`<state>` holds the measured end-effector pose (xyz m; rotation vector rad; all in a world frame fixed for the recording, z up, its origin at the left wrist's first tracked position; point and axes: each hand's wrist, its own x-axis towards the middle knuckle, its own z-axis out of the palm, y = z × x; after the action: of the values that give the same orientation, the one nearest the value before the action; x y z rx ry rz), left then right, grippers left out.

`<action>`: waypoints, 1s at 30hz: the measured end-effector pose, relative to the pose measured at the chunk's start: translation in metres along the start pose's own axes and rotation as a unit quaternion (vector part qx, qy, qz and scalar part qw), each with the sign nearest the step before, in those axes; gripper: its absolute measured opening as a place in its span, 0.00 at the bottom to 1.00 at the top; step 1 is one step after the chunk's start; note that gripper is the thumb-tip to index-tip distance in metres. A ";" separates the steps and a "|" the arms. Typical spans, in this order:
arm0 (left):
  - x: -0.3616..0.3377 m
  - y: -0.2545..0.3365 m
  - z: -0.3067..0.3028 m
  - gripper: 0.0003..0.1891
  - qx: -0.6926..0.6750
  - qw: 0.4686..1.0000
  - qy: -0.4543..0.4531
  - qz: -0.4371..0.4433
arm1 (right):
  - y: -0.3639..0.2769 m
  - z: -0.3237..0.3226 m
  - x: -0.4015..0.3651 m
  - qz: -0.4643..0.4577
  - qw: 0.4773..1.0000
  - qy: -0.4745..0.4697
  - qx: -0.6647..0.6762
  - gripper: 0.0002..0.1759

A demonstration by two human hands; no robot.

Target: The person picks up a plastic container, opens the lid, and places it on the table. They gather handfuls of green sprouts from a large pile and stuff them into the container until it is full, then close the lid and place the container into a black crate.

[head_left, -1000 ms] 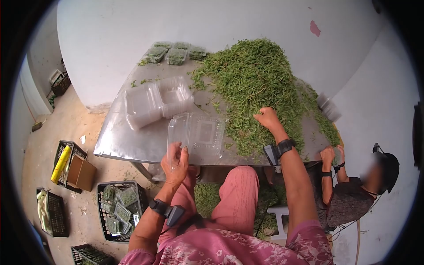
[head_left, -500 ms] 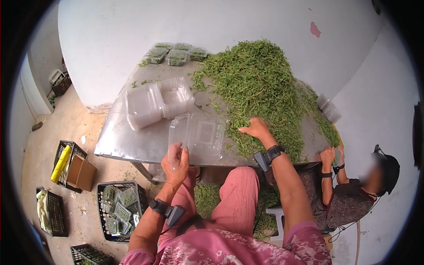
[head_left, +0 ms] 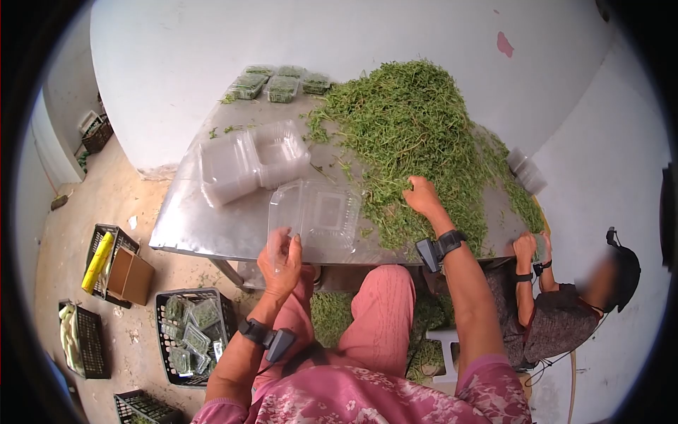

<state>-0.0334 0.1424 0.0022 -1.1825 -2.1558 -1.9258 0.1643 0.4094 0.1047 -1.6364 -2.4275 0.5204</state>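
Observation:
My left hand (head_left: 281,263) grips the near-left edge of an opened clear plastic clamshell box (head_left: 330,219) at the front of the metal table. No greens show inside the box. On the heap of leafy green sprigs (head_left: 402,120), my right hand (head_left: 426,198) has its fingers pinched together at the heap's near side, closed on some sprigs; the fingertips are partly hidden. Left of the opened box stands a stack of nested clear clamshell boxes (head_left: 227,173).
Several filled boxes (head_left: 282,88) sit at the table's back left. Crates, including one of packed boxes (head_left: 194,336), stand on the floor at left. At right, a co-worker (head_left: 565,325) sits with both hands by the table edge. More clear boxes (head_left: 526,171) lie at the far right.
My right hand has moved a little forward and right over the heap, and its fingers have closed on sprigs. My left hand and the opened box have hardly moved.

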 end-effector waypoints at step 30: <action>0.000 0.001 -0.001 0.11 0.017 1.000 -0.010 -0.006 | 0.012 0.031 0.033 -0.036 0.996 0.083 0.001 0.24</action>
<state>-0.0334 0.1419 0.0032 -1.1908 -2.2020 -1.8830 0.1523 0.4380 0.0701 -1.5201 -2.3526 0.3610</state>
